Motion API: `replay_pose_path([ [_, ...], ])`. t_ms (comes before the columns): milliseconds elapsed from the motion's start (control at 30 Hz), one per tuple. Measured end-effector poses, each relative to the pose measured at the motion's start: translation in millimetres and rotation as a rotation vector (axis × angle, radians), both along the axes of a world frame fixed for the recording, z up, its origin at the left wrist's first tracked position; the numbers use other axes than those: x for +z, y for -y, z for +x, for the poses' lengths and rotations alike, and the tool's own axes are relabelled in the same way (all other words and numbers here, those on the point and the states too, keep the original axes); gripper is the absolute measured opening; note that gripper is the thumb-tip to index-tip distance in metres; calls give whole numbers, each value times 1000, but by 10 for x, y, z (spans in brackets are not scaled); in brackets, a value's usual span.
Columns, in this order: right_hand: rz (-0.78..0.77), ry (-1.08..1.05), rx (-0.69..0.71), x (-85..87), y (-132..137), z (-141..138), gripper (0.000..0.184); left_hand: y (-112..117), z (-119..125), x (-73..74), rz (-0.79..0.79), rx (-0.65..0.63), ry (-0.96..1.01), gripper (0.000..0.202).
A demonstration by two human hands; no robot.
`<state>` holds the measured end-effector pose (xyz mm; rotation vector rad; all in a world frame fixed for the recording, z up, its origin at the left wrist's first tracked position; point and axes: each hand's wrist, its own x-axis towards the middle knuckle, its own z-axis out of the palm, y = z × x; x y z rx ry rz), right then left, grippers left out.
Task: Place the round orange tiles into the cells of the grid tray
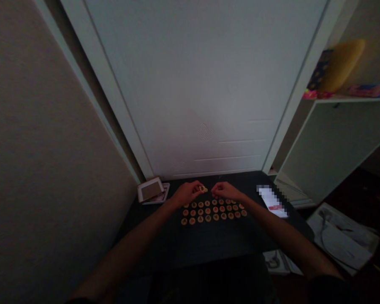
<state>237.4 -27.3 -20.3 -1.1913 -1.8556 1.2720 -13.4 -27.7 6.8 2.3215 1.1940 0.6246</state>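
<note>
I get a dim, grainy view: the pale white door (205, 84) at top centre catches most light, the black worktop (209, 240) lies in shadow, and the edges bend.

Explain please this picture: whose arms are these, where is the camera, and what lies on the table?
No machine here: a person wears one camera on the head, looking down at their own bare hands. The left hand pinches one small round piece. The right hand is close beside it; what it holds is unclear. Below, rows of round pieces lie on the dark table. A flat box lies at the left, a white paper at the right.
</note>
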Motion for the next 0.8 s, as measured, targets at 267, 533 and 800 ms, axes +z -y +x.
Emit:
replay_pose_path([
  [267, 62, 59, -107, -34, 60, 91, 37, 112, -601, -48, -49, 67, -107, 28],
  [533, 192, 126, -174, -54, -66, 41, 39, 313, -1061, -169, -145, 76, -191, 32],
  [800, 233, 201, -121, -55, -106, -192, 32, 402, -1122, -367, -229, 65, -250, 34],
])
